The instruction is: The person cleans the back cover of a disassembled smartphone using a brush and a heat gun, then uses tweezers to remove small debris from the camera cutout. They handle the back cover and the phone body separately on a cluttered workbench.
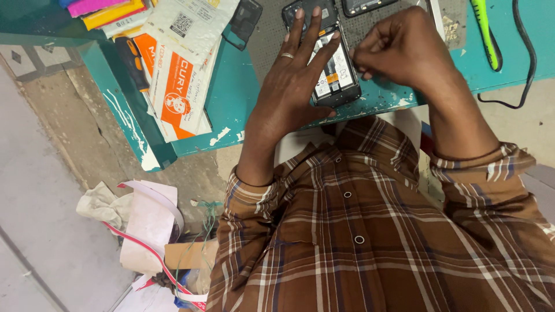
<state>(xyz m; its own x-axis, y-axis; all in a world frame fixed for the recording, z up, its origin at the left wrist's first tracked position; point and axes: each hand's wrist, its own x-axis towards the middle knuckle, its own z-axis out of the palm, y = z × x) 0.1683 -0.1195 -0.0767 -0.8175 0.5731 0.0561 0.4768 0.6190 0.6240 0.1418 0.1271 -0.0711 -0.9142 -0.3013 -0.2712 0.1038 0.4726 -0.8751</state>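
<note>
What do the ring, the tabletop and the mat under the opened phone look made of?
Ring: pale metal, it glints on the left hand. Tabletop: probably painted wood, teal coat chipped to white at the edge. Mat: grey, matte, dotted, likely rubber or silicone. Opened phone.

Opened phone (335, 69) shows glossy plastic and metal parts; teal tabletop (231, 86) is chipped paint (matt, worn).

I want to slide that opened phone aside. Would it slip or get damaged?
The phone lies flat with its back off and insides exposed, so it is probably fragile. The left hand presses it onto a gray mat, so it likely slides little.
</note>
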